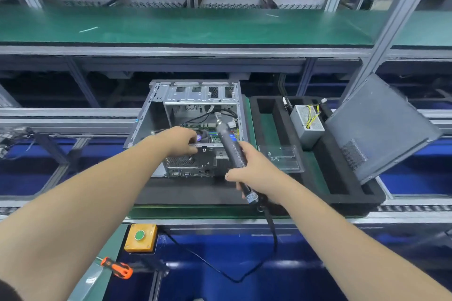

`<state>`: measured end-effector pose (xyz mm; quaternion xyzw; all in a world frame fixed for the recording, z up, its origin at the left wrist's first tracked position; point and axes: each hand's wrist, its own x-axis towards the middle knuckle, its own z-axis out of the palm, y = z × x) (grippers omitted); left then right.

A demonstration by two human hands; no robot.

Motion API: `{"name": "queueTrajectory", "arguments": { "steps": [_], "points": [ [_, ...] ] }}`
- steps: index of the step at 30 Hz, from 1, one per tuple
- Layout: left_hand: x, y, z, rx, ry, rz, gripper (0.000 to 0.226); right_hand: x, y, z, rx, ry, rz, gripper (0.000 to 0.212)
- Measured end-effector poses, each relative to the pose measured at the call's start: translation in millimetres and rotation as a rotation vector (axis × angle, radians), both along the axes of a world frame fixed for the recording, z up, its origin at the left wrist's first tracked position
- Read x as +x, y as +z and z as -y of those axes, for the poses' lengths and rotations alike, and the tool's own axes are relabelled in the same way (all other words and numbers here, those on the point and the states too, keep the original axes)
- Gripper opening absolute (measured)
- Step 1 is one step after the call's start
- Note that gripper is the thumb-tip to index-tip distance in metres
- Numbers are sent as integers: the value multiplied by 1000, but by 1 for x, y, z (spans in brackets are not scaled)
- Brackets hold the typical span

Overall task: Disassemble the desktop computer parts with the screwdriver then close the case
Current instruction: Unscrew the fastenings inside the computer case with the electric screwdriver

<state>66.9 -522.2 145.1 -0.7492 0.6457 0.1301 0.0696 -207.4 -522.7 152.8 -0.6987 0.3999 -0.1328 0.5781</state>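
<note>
An open desktop computer case (156,115) lies on its side on a black foam mat, its motherboard (213,136) and cables showing inside. My left hand (179,140) reaches into the case over the near rail, fingers curled around something by the cooler; what it holds is hidden. My right hand (254,170) grips a corded black electric screwdriver (228,144), whose tip points into the case near the cables. The removed grey side panel (381,129) leans upright at the right. A silver power supply (307,124) with yellow wires sits in the black foam tray (342,188).
A clear plastic part (283,157) lies on the tray's green strip. A yellow box with a green button (140,237) sits at the bench's near edge, an orange-handled screwdriver (117,267) below it. The power cord (271,227) trails down from my right hand. A green shelf (195,24) spans above.
</note>
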Motion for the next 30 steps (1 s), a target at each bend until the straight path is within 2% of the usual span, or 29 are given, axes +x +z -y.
{"name": "queueTrajectory", "arguments": {
  "steps": [4, 6, 10, 12, 15, 22, 26, 30],
  "points": [
    [0, 13, 31, 117, 16, -92, 38, -22, 8, 50, -52, -31, -6, 74],
    [-6, 18, 53, 36, 38, -152, 36, -35, 6, 77, -64, -47, -8, 75],
    [-38, 22, 96, -267, 144, -238, 29, -67, -8, 120, -99, -70, -45, 69],
    [-63, 23, 114, -338, 166, -267, 25, -83, -19, 141, -105, -63, -63, 64],
    [-105, 15, 134, -373, 140, -243, 21, -102, -41, 175, -48, -18, -63, 70],
    [-177, -12, 158, -150, 113, 6, 17, -137, -79, 222, 124, 108, -31, 76],
    [-210, -32, 174, -9, 121, -3, 15, -162, -85, 243, 154, 137, -99, 82],
    [-230, -56, 191, 46, 156, -97, 18, -179, -95, 255, 181, 97, -114, 88]
  ]
}}
